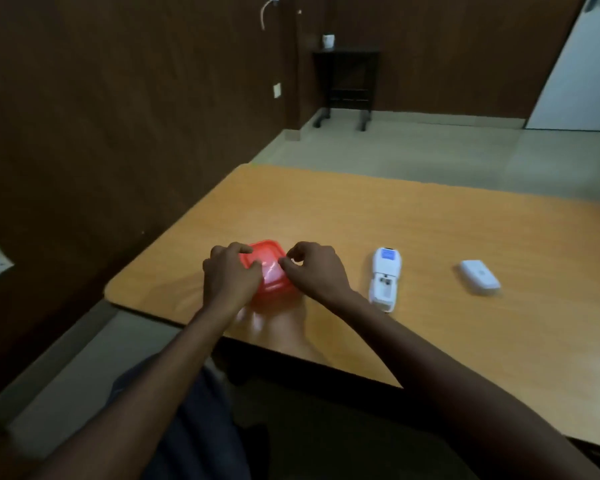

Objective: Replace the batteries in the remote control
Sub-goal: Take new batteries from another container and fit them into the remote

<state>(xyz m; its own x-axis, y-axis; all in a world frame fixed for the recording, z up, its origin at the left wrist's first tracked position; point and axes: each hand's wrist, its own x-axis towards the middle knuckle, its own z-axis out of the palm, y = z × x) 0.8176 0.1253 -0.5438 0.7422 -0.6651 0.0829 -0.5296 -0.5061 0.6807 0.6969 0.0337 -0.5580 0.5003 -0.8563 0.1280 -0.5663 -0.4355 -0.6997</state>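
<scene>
A small red plastic box (269, 268) with a lid sits near the table's left front. My left hand (231, 273) rests on its left side, fingers curled over the lid. My right hand (314, 268) pinches the lid's right edge. To the right lies the white remote control (386, 277), face down, with its battery compartment open. The white battery cover (479, 277) lies apart, farther right. No batteries are visible; the box's contents are hidden.
The orange wooden table (430, 237) has a rounded left corner, and its front edge runs close to my lap. A dark panelled wall stands at left. A small black side table (347, 81) with a white cup stands at the far wall.
</scene>
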